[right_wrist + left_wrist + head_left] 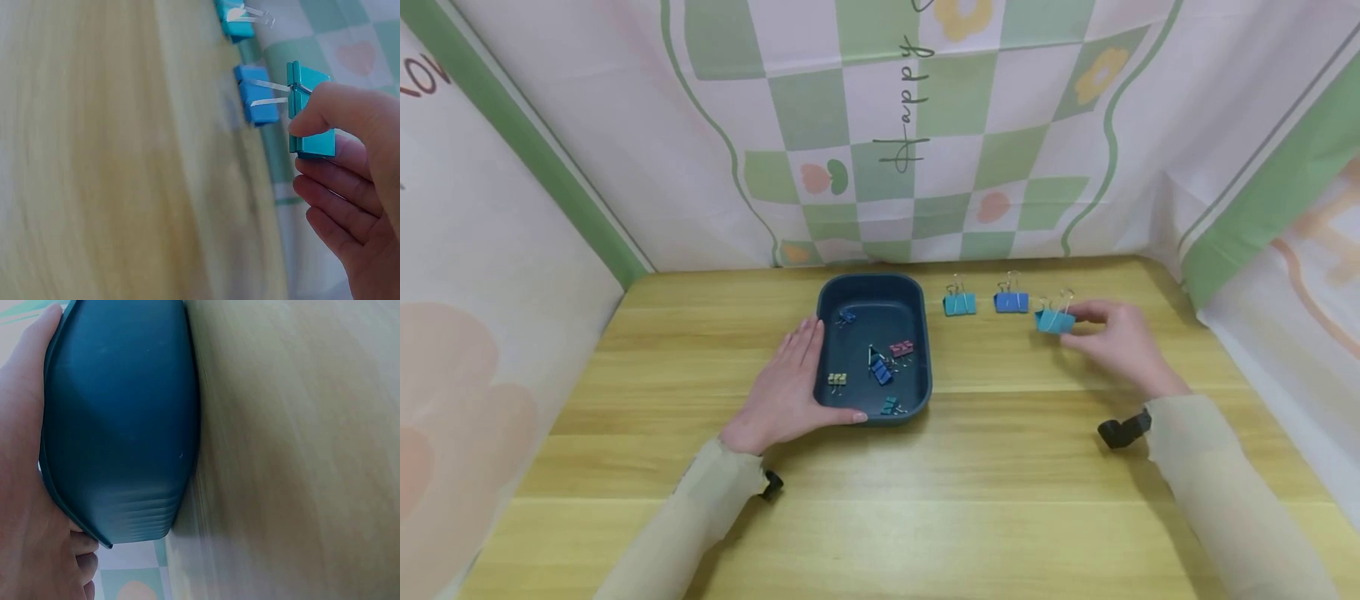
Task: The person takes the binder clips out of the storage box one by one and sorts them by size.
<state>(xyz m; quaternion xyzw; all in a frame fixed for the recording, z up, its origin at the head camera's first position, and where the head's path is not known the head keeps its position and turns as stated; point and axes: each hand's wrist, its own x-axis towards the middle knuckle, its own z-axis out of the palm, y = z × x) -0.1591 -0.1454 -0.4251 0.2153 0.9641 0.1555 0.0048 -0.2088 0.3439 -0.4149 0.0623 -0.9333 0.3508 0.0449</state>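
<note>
The right hand (1116,337) pinches a teal metal binder clip (1055,320) at the end of a row with two other blue clips (1011,302) on the wooden table (1000,483). The left hand (790,387) rests flat-fingered against the dark teal plastic tray (925,367), where several small clips (882,372) remain; sorting looks partway done

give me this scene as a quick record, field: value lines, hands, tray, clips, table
left hand: left hand rests flat against the tray's left side, thumb along its near edge
right hand: right hand pinches the teal binder clip
tray: dark teal tray on the wooden table, holding several small clips
row of clips: light teal clip and blue clip stand right of the tray, the pinched clip at the row's right end
backdrop: checked green and pink cloth behind the table
</note>
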